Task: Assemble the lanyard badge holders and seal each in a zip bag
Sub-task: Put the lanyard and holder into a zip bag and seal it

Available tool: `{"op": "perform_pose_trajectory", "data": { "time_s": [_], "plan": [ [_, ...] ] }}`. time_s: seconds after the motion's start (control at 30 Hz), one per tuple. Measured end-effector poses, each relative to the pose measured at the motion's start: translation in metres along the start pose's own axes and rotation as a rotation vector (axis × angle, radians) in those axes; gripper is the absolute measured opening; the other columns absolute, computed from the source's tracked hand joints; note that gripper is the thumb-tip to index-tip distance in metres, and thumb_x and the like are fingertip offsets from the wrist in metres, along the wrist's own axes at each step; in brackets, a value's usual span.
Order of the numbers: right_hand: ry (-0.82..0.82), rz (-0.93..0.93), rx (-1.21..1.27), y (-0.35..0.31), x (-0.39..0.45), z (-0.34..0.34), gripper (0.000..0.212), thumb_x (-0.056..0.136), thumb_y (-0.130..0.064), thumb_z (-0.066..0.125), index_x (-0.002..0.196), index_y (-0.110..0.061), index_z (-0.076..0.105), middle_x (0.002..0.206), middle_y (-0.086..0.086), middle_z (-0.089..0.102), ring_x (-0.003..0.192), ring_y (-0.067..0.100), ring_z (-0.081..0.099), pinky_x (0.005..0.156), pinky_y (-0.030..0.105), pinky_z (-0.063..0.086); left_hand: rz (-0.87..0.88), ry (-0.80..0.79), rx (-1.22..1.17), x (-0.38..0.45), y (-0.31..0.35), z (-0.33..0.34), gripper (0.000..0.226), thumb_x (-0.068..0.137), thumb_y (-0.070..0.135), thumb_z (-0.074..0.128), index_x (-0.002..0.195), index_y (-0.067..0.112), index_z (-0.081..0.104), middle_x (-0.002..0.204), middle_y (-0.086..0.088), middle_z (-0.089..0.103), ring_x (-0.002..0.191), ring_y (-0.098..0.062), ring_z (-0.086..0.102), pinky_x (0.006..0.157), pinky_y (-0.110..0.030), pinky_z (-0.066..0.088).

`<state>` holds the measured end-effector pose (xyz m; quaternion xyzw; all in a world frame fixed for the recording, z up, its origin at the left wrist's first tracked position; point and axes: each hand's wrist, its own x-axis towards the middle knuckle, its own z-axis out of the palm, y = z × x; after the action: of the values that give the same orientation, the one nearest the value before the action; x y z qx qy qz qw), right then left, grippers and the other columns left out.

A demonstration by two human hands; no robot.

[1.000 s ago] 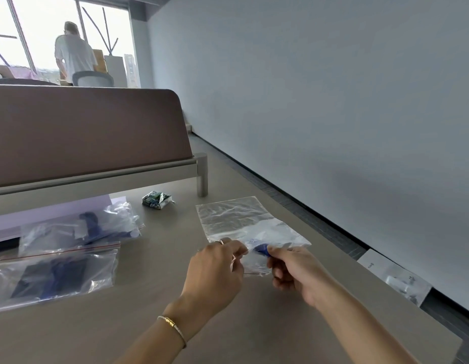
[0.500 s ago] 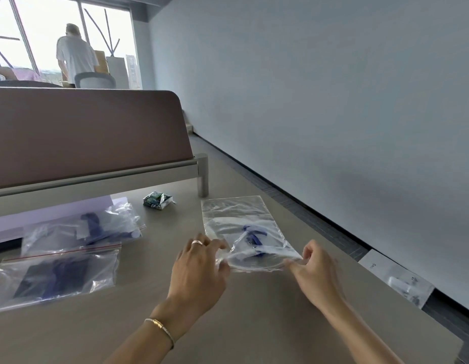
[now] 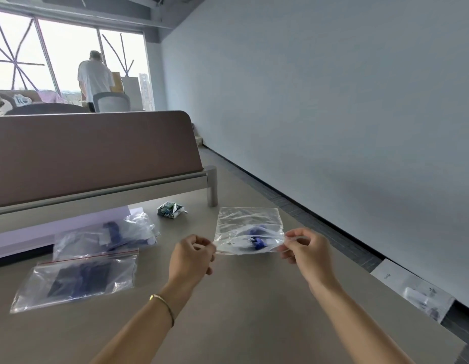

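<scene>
Over on the left of the desk [image 3: 254, 324], two filled zip bags lie flat: the near bag [image 3: 76, 282] with its red seal strip and dark contents, and just behind it, overlapping, a second bag [image 3: 107, 237] showing blue strap inside. Those look finished. Further back sits a small crumpled wrapper [image 3: 171, 209], well apart from the action.

Now to the middle: the left hand [image 3: 191, 258] pinches the near-left corner of the clear zip bag [image 3: 249, 229], fingers curled tight on the film. Inside, the blue lanyard and badge holder [image 3: 255, 239] sit bunched near the mouth. The bag's far end rests on the desk while its near edge is lifted and stretched taut.

On the right, the right hand [image 3: 305, 250] pinches the opposite corner, thumb and forefinger closed on the plastic.

Judging from this, the bag is feather-light, floppy and slick, so it will sag unless kept in tension. The sensible hold is right at the zip strip's two ends, then sliding the pinch along it. The risk: strap caught in the seal.

Off the desk's right edge, a paper sheet [image 3: 412, 290] lies on the floor.
</scene>
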<state>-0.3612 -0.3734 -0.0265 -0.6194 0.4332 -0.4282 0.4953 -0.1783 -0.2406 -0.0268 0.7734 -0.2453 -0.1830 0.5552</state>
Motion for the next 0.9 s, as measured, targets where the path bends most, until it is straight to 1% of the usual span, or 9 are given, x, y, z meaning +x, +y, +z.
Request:
{"op": "perform_pose_trajectory", "data": {
  "time_s": [0.07,0.13,0.23,0.33,0.4,0.47,0.53,0.73,0.9],
  "plan": [
    [-0.003,-0.023,0.033,-0.012,0.002,0.005,0.013,0.089,0.002,0.059,0.085,-0.008,0.066,0.066,0.010,0.074,0.054,0.020,0.067,0.052,0.026,0.050,-0.023,-0.016,-0.060,-0.001,0.011,-0.007,0.002,0.086,0.013,0.064,0.088,0.014,0.064,0.063,-0.002,0.073,0.041,-0.019,0.057,0.040,-0.020,0.034],
    [-0.006,-0.055,0.059,-0.024,0.003,0.010,0.015,0.089,0.003,0.056,0.086,-0.007,0.066,0.066,0.010,0.074,0.055,0.020,0.069,0.052,0.026,0.050,-0.050,-0.047,-0.171,-0.003,0.022,-0.015,0.005,0.090,0.009,0.061,0.094,0.012,0.062,0.070,-0.005,0.076,0.045,-0.021,0.063,0.039,-0.019,0.031],
    [0.004,-0.113,0.108,-0.047,0.001,0.013,0.017,0.088,0.005,0.056,0.084,-0.006,0.067,0.070,0.013,0.075,0.057,0.022,0.069,0.054,0.029,0.053,-0.043,-0.054,-0.314,-0.008,0.043,-0.031,0.008,0.094,0.009,0.059,0.098,0.013,0.064,0.079,-0.003,0.077,0.059,-0.020,0.072,0.042,-0.018,0.034],
    [0.011,-0.187,0.145,-0.073,-0.007,0.014,0.015,0.089,0.004,0.057,0.087,-0.005,0.068,0.070,0.009,0.075,0.064,0.025,0.072,0.062,0.035,0.058,0.042,-0.032,-0.351,-0.016,0.066,-0.052,0.011,0.094,0.011,0.061,0.098,0.015,0.071,0.083,-0.001,0.078,0.071,-0.019,0.075,0.048,-0.018,0.043],
    [0.018,-0.235,0.178,-0.091,-0.012,0.014,0.015,0.089,0.004,0.057,0.086,-0.006,0.068,0.070,0.008,0.075,0.065,0.025,0.072,0.062,0.034,0.058,0.106,-0.021,-0.377,-0.022,0.081,-0.066,0.010,0.093,0.011,0.064,0.097,0.014,0.072,0.084,-0.002,0.078,0.072,-0.019,0.076,0.051,-0.020,0.046],
    [0.032,-0.278,0.218,-0.109,-0.019,0.014,0.015,0.089,0.004,0.058,0.084,-0.006,0.068,0.071,0.010,0.075,0.064,0.025,0.072,0.060,0.031,0.057,0.177,0.000,-0.412,-0.031,0.097,-0.079,0.009,0.092,0.009,0.065,0.096,0.012,0.073,0.086,-0.004,0.078,0.073,-0.021,0.076,0.056,-0.024,0.048],
    [0.042,-0.327,0.242,-0.127,-0.029,0.013,0.015,0.089,0.003,0.059,0.082,-0.007,0.068,0.074,0.011,0.075,0.065,0.025,0.072,0.060,0.029,0.056,0.250,0.017,-0.439,-0.042,0.112,-0.093,0.009,0.091,0.007,0.065,0.096,0.009,0.073,0.084,-0.005,0.078,0.071,-0.020,0.075,0.057,-0.025,0.048],
    [0.032,-0.478,0.249,-0.168,-0.072,0.004,0.015,0.090,-0.001,0.058,0.084,-0.010,0.069,0.075,0.002,0.076,0.068,0.022,0.073,0.068,0.037,0.060,0.406,0.097,-0.496,-0.089,0.141,-0.131,0.009,0.089,0.009,0.069,0.097,0.009,0.074,0.085,-0.006,0.078,0.074,-0.022,0.076,0.065,-0.030,0.055],
    [0.008,-0.543,0.296,-0.181,-0.103,0.004,0.012,0.091,-0.006,0.060,0.084,-0.011,0.068,0.077,0.002,0.077,0.068,0.022,0.073,0.070,0.036,0.060,0.543,0.180,-0.509,-0.121,0.140,-0.151,0.012,0.090,0.012,0.070,0.100,0.008,0.074,0.086,-0.006,0.078,0.076,-0.024,0.075,0.066,-0.032,0.061]
  ]
}}
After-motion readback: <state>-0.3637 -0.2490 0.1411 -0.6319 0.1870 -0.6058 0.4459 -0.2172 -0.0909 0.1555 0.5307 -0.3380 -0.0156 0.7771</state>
